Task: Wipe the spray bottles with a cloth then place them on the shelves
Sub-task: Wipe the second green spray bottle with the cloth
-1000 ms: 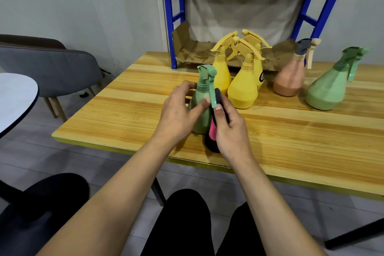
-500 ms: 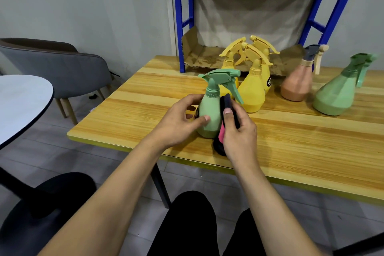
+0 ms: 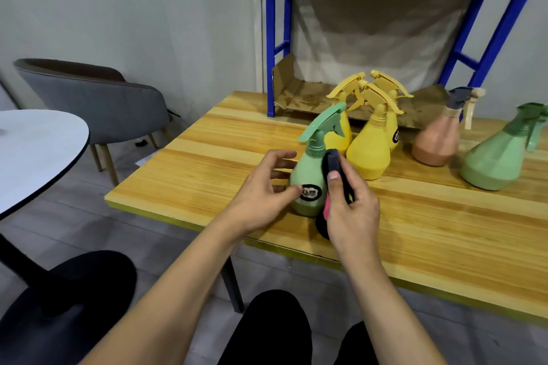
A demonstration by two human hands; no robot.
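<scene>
Turned since a moment ago so its label faces us, the green bottle (image 3: 310,184) stands near the worktop (image 3: 207,163) edge, left hand (image 3: 261,187) fingertips loosely steadying it while the right hand (image 3: 351,210) presses a gripped cloth (image 3: 333,166) to its side.

green bottle (image 3: 308,178) label unreadable; right hand (image 3: 351,210) covers most of cloth (image 3: 333,161); far-right bottle (image 3: 501,157) cropped.

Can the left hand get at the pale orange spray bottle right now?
Probably not easily: the left hand steadies the small green spray bottle, and the right hand crosses the way to the pale orange spray bottle.
</scene>
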